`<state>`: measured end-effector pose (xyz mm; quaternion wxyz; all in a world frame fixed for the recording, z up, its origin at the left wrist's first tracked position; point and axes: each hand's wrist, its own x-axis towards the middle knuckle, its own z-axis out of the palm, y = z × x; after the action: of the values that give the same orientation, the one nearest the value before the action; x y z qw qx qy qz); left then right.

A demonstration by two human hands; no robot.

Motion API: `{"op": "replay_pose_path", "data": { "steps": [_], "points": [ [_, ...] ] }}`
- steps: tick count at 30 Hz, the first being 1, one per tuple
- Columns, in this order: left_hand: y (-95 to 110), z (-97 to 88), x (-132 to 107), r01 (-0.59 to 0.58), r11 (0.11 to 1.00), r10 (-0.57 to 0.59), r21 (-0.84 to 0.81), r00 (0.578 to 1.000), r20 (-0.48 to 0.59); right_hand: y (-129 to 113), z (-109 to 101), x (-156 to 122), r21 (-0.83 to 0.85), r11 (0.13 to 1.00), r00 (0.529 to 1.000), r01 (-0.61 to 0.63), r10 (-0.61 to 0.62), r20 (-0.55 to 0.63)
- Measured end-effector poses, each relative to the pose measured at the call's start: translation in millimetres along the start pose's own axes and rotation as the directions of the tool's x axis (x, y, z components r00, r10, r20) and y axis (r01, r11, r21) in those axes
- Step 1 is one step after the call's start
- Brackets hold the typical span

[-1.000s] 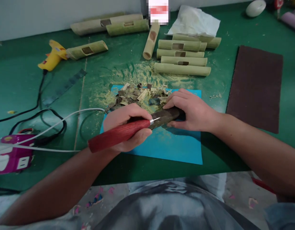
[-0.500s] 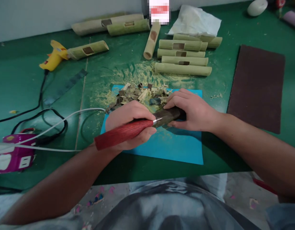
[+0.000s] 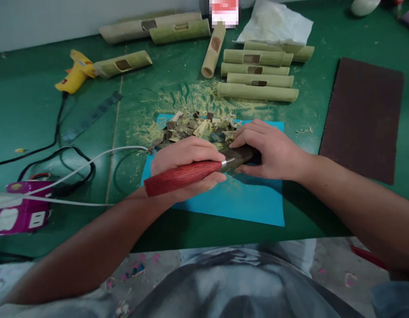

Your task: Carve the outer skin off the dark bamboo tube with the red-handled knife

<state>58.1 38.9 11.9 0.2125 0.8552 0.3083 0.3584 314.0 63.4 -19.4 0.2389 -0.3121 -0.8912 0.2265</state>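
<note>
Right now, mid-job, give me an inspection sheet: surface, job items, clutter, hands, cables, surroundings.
Surface: green table, blue sheet laid on it.
Job items: red-handled tool, metal tip over a dark piece.
Clutter: chips on the sheet's far side, pale dust beyond.
Hands: left hand grips the tool; right hand grips the dark piece.
Cables: white cables cross the magenta box; black cord from the yellow gun-shaped device.
Surroundings: bamboo tubes beyond; floor scraps.

Over the last second, the left hand (image 3: 187,152) has moved along the dark tube (image 3: 241,155) toward the right hand (image 3: 275,150), carrying the red-handled tool (image 3: 182,176) rightward. The tool now slants less across the view, and less tube shows between the hands.
</note>
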Motion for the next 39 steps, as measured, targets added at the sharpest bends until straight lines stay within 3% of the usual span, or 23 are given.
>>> {"op": "replay_pose_path", "data": {
  "steps": [13,18,26,31,39],
  "points": [
    [5.9,7.6,6.8,-0.026,0.999,0.026,-0.045,1.000,-0.012,-0.4,1.8,0.4,-0.020,1.000,1.000,0.006,-0.006,-0.015],
    [4.7,8.4,7.9,-0.110,0.992,0.102,-0.056,0.986,-0.129,-1.1,2.2,0.5,-0.038,0.999,1.000,-0.011,0.011,-0.012],
    [1.9,9.1,5.4,-0.171,0.984,0.155,-0.057,0.963,-0.222,-1.2,5.1,-0.6,-0.022,1.000,0.999,-0.019,0.018,-0.051],
    [2.7,7.3,3.2,-0.138,0.990,0.129,-0.025,0.967,-0.218,-1.5,4.1,-0.2,-0.011,1.000,0.999,-0.026,0.026,-0.042],
    [0.8,8.2,3.9,-0.180,0.983,0.164,-0.048,0.959,-0.231,-1.2,3.5,-0.3,-0.014,1.000,0.999,-0.018,0.017,-0.039]
  ]
}}
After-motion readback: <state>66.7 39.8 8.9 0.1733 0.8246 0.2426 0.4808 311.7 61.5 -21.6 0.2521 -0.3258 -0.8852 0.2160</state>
